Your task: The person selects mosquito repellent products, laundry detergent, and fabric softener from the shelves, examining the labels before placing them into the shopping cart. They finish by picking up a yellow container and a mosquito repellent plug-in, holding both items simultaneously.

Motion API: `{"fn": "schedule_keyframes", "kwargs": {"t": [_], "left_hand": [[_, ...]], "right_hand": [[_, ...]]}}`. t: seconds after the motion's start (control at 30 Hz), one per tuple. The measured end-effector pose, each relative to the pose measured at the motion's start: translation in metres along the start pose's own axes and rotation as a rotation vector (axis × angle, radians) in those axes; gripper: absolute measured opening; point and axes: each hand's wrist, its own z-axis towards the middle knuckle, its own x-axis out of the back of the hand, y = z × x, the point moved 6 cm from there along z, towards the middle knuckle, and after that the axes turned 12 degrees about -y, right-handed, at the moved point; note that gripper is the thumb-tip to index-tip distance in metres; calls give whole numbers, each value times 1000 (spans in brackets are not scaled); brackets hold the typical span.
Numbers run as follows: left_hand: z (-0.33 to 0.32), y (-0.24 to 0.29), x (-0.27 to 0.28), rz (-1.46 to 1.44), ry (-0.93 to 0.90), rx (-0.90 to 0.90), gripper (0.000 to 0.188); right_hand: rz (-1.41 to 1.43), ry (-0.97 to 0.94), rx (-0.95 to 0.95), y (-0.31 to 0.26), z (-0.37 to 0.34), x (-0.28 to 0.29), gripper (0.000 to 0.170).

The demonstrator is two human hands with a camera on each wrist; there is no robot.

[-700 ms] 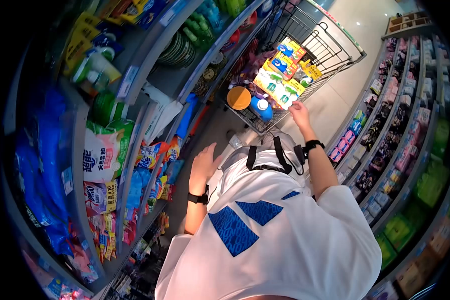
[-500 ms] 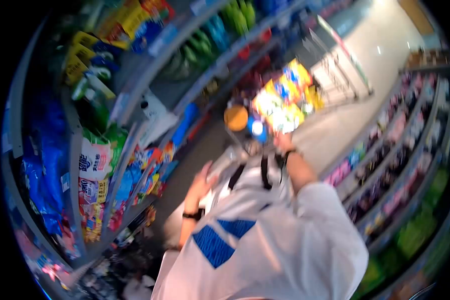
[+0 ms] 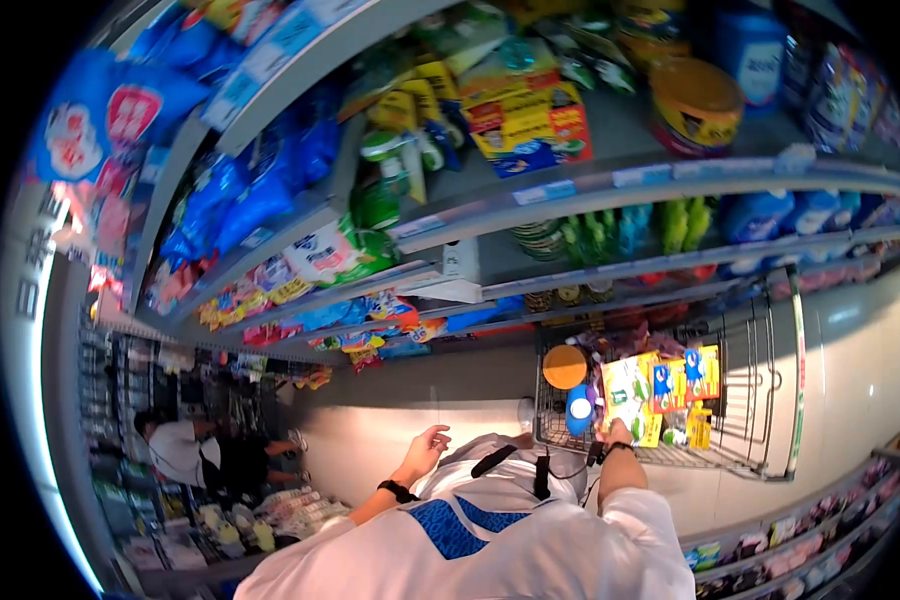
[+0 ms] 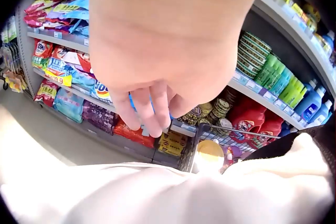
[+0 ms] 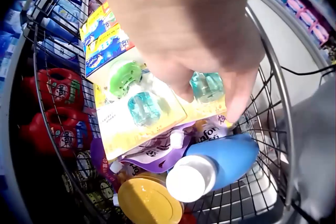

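My right hand is at the edge of a yellow-and-white blister pack with teal bottles and a green piece, in the shopping cart. Its fingers grip around a teal bottle at the pack's near side; the palm hides part of the card. Beside the pack lie a blue bottle with a white cap, a tub with an orange lid and a purple pouch. My left hand hangs in front of my body with its fingers loosely bent, holding nothing.
The wire cart stands on my right, along shelves of cleaning goods. Bagged detergents fill the lower shelves. A person in a white top is low at the far left. Another shelf lines the aisle's opposite side.
The head view has swung left, bringing more of the shelving and another person into sight. My right hand stays by the pack in the cart; my left hand remains free.
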Motion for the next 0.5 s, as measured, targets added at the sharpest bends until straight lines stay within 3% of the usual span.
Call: {"fn": "schedule_keyframes", "kwargs": {"t": [0.07, 0.13, 0.2, 0.27, 0.33, 0.4, 0.5], "left_hand": [[6, 7, -4, -25, 24, -9, 39], [12, 8, -11, -44, -63, -5, 40], [30, -5, -11, -64, -64, -97, 43], [50, -11, -17, -71, -129, -163, 42], [57, -5, -17, -59, -130, -192, 40], [59, 0, -18, -47, -128, -209, 39], [53, 8, -7, 17, -142, -167, 34]], "right_hand": [[26, -140, 52, -5, -1, 0, 43], [135, -162, -123, 26, 67, 21, 46], [86, -269, -96, 8, 24, 20, 35], [156, -185, -34, 15, 55, 53, 25], [42, -188, 0, -1, 13, 53, 19], [-80, -136, 124, -18, -22, 50, 29], [-161, 92, 411, -49, -50, 53, 50]]}}
